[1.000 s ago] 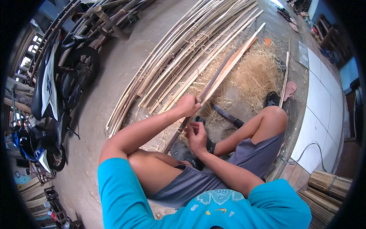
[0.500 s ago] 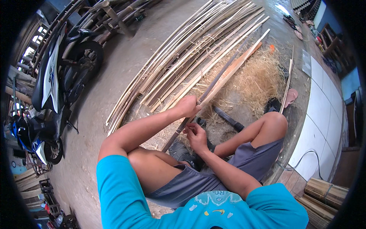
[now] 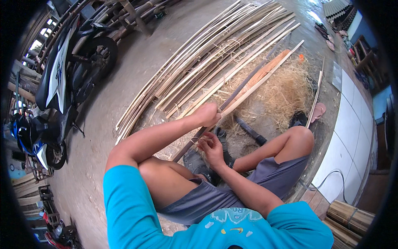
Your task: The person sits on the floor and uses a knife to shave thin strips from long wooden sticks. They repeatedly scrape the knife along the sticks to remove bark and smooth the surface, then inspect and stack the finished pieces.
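Observation:
My left hand point(image 3: 207, 115) is closed around a long dark bamboo strip point(image 3: 244, 84) and the near end of a pale bamboo strip point(image 3: 271, 73). Both strips slant away from me over the floor, spreading apart toward their far ends. Just below, my right hand point(image 3: 212, 150) is beside the dark strip's near part, thumb and fingers bent together in a pinch. Whatever lies between those fingertips is too small to make out. A thin pale loop shows around the dark strip there. Between my legs and the shavings lies a machete point(image 3: 248, 130) with a dark handle.
A long bundle of bamboo strips point(image 3: 199, 62) lies ahead on the concrete floor. Curly shavings point(image 3: 286, 93) are heaped to its right. A motorcycle point(image 3: 62, 83) stands at left. White tiles point(image 3: 346, 128), a pink sandal point(image 3: 318, 112) and rolled slats point(image 3: 352, 216) are at right.
The view has shifted slightly. The pale strip's far end has swung a little to the right, away from the dark strip. My left hand keeps its grip; my right hand's fingers have moved slightly.

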A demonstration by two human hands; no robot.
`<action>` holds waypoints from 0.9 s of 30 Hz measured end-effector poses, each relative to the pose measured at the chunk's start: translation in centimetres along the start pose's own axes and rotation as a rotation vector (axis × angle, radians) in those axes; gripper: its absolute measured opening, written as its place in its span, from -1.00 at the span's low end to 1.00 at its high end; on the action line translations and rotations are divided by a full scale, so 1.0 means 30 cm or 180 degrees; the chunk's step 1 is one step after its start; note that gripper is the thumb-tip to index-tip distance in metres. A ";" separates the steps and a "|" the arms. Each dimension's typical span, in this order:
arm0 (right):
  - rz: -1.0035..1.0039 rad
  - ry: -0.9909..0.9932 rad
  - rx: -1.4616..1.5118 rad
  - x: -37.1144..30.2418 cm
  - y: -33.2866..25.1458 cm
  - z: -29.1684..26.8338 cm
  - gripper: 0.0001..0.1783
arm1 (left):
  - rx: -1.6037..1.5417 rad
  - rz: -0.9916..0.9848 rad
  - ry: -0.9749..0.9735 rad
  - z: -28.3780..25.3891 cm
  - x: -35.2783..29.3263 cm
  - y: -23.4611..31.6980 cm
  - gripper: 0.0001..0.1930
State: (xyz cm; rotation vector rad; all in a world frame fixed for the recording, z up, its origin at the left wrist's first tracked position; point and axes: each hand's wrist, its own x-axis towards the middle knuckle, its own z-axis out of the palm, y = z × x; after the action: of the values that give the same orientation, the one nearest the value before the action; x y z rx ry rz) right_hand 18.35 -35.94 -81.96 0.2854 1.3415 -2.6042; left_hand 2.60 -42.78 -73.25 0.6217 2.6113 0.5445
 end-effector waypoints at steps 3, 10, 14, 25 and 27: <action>-0.0211 0.0141 -0.0038 -0.012 0.008 0.022 -0.60 | -0.0020 0.0082 0.0078 -0.005 -0.011 0.000 -0.62; -0.0208 0.0231 -0.0264 0.018 0.008 0.009 -0.76 | -0.0101 0.0009 0.0076 -0.019 -0.015 0.022 -0.63; -0.0154 0.0146 -0.0161 0.024 0.013 -0.012 -0.84 | -0.0167 -0.0307 0.0095 -0.003 -0.018 0.019 -0.71; -0.0099 0.0462 0.0423 0.162 -0.022 -0.021 -0.87 | -0.2733 -0.1417 -0.0193 0.068 -0.105 -0.186 -0.65; 0.0059 0.0492 0.0453 0.165 -0.017 -0.006 -0.87 | -0.3195 -0.1398 -0.0278 0.148 -0.151 -0.257 -0.64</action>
State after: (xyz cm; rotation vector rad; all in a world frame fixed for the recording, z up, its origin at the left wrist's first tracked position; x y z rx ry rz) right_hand 13.47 -35.93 -82.94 0.5285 1.1929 -2.7146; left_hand 5.75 -50.15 -79.17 -0.2394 1.9159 1.4483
